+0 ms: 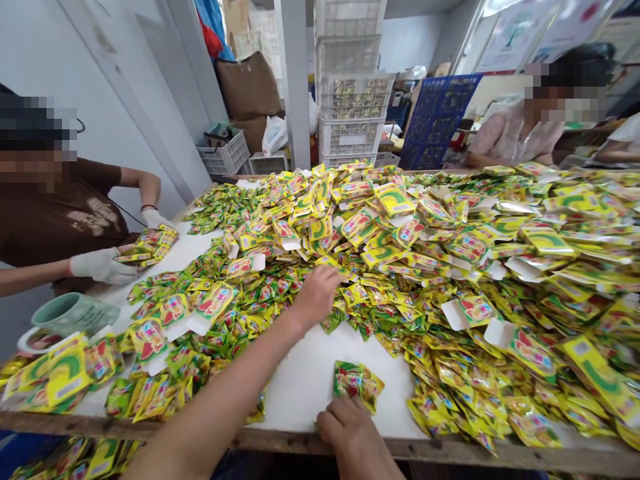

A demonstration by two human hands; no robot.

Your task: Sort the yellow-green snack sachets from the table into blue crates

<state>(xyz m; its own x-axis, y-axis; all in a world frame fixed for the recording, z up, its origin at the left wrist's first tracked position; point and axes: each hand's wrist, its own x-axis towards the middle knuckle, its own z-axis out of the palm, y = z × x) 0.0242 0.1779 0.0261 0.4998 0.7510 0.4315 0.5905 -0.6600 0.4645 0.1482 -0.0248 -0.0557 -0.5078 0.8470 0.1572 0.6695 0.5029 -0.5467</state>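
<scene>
Packets (450, 253) in yellow and green foil cover most of the white table top (310, 380) in front of you, heaped highest toward the far middle and the right. A bare patch of white is left at the near middle, bounded by the wooden edge (450, 450) of the table.

Your left hand (317, 293) lies palm down on the near slope of the heap, at the end of your arm, which crosses from the near left. Its fingers are bent into the packets, and you cannot tell from this view whether they have closed on any.

Your right hand (353, 433) rests at the near edge with its fingers curled. The fingertips are just at the small stack (357, 383) of packets lying alone on the bare patch. Whether they pinch it cannot be told.

On the near left stands a pale green mug (75, 312) among scattered packets. Beyond it, a co-worker's gloved hand (103, 265) steadies a bundle (150, 245) of packets against the other gloved hand. A second person (515, 137) sits at the far right side.

Past the far side of the table, white crates (350, 100) are stacked beside a grey pillar (295, 80). A blue crate (435, 120) leans to their right. Brown sacks (249, 87) and a white basket (225, 155) sit by the pale wall (60, 60) on the left.
</scene>
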